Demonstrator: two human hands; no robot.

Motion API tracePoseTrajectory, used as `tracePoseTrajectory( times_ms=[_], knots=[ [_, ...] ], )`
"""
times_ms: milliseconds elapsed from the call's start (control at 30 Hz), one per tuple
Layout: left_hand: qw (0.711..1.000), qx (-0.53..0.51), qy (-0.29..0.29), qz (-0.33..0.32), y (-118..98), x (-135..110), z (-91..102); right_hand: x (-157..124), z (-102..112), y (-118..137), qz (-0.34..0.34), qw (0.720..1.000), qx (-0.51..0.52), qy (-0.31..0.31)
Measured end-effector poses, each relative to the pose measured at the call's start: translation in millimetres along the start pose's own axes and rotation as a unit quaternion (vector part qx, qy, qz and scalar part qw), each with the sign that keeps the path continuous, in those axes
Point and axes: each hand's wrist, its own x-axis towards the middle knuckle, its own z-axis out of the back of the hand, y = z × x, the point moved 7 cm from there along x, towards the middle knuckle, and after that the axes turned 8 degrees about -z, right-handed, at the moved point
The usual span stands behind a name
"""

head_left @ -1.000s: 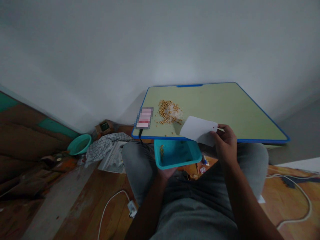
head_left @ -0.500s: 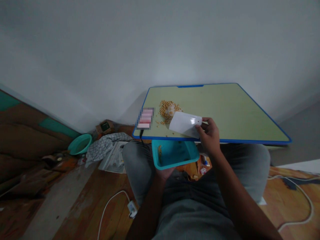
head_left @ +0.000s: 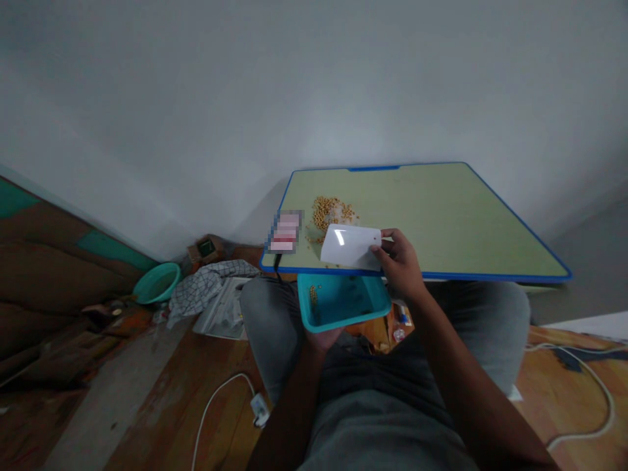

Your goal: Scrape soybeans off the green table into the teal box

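1. Pinched between thumb and fingers of the right hand (head_left: 402, 265), a glossy white sheet (head_left: 350, 247) tilts above the near edge of a pale green table (head_left: 466, 216).
2. Cupped from below, a turquoise tub (head_left: 348, 304) sits in the left hand (head_left: 324, 339), fingers hidden beneath it, just under the table's blue rim; a few beans (head_left: 314, 297) lie inside at left.
3. Beyond the sheet, a bean pile (head_left: 324, 212) surrounds a whitish patch on the tabletop.
4. Left of the pile lies a pixelated object (head_left: 285, 232); on the floor, a checked cloth (head_left: 210, 284) lies beside a green basin (head_left: 157, 282).
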Motion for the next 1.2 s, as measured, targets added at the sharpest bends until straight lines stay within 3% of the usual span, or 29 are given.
tracePoseTrajectory(
  times_ms=[300,467,700,900,1033,1200],
  knots=[
    [0.999,0.015,-0.029,-0.013,-2.4,-3.2,-10.9,1.5,-5.4,2.9,-0.005,1.000,0.009,0.021],
    [0.999,0.021,-0.015,-0.034,-4.0,-6.3,-23.0,0.2,-6.6,3.9,-0.017,0.999,0.018,0.036],
    [0.999,0.047,-0.015,-0.014,-2.9,-1.4,-4.1,-1.2,-5.1,3.0,-0.024,0.998,0.034,0.048],
    [0.998,0.060,-0.001,-0.021,-0.2,0.7,3.9,0.9,4.5,1.1,-0.015,0.999,0.040,0.003],
    [0.998,0.055,0.025,-0.024,2.2,1.9,8.1,5.1,5.3,0.1,-0.008,1.000,-0.005,-0.009],
    [0.999,0.039,0.020,-0.005,1.9,4.7,15.2,15.8,10.5,-1.2,0.009,0.996,-0.056,-0.066]
  ],
)
